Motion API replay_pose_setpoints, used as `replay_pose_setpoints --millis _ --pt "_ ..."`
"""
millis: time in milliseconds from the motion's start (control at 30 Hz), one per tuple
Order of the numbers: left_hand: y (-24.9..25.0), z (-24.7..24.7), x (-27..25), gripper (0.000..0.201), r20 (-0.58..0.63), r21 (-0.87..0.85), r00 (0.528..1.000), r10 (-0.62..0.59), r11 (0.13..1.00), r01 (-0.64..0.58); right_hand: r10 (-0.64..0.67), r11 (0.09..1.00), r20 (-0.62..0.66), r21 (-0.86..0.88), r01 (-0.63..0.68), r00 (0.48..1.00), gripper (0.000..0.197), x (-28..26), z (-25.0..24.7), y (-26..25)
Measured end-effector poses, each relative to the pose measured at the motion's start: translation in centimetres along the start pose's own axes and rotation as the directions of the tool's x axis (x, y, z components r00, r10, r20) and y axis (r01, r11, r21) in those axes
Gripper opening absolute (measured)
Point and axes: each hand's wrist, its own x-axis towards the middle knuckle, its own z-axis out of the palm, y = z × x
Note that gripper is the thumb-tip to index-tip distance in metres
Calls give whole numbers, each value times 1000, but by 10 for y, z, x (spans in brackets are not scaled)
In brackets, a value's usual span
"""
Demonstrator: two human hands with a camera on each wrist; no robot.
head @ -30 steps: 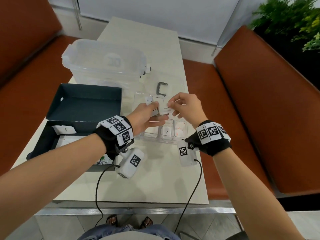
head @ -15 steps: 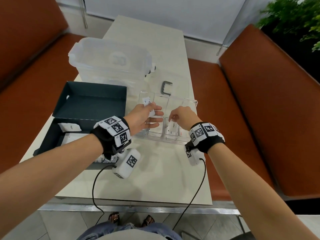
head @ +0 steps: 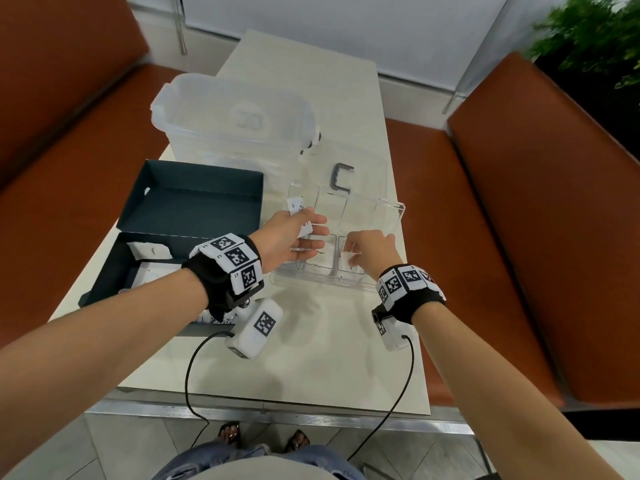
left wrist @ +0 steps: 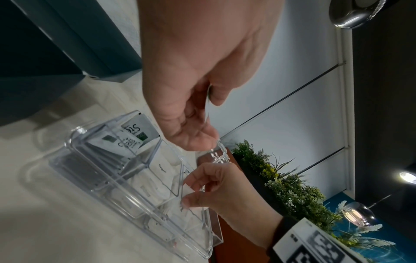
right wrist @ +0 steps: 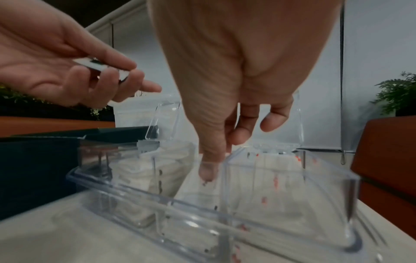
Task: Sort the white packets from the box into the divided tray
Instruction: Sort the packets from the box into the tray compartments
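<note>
The clear divided tray point(head: 393, 216) stands in the middle of the table, with white packets point(left wrist: 137, 132) standing in its near compartments. My left hand point(head: 308, 225) hovers over the tray's left side and holds a few white packets point(head: 298, 209) between thumb and fingers. My right hand point(head: 348, 254) reaches down into a near compartment and pinches one white packet point(left wrist: 188, 191) between thumb and forefinger. The dark box point(head: 194, 206) lies open to the left, more white packets point(head: 149, 251) inside its base.
A large clear plastic tub point(head: 235, 123) stands behind the box. A small dark C-shaped clip point(head: 341, 176) lies behind the tray. Orange benches point(head: 519, 209) flank the table on both sides. Cables from the wrist cameras hang over the table's front edge.
My right hand took a packet from my left hand's bundle and came down into a near tray compartment. My left hand sank slightly, still holding its packets.
</note>
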Motion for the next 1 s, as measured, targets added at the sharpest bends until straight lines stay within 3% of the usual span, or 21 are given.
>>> replay_pose_setpoints --millis 267,367,467,567,667,800,900,1000 --pt "-2 0 2 35 28 51 1000 2 999 -3 -7 998 -78 -62 2 997 16 -1 3 -2" --pt "-3 -2 3 36 78 109 997 9 994 -18 17 976 -229 216 34 973 3 -4 -10 -5" --pt "-3 -1 4 38 126 209 992 9 977 -35 43 864 -357 482 144 933 10 -11 -30 -20" --pt "-1 2 4 38 172 332 985 6 941 -64 -31 747 -295 629 218 955 16 -17 -49 -37" --pt "2 1 3 34 219 384 976 13 918 -99 -102 662 -194 719 212 976 11 -18 -55 -46" --pt "5 -12 4 24 174 364 981 90 919 -149 8 579 -218 797 173 976 6 -10 -54 -46" --pt "6 -34 7 24 57 400 988 147 903 -157 95 609 -216 785 114 972 6 1 -49 -45" --pt "4 -56 8 19 -35 406 985 171 903 -142 130 658 -136 753 17 982 10 14 -40 -50"
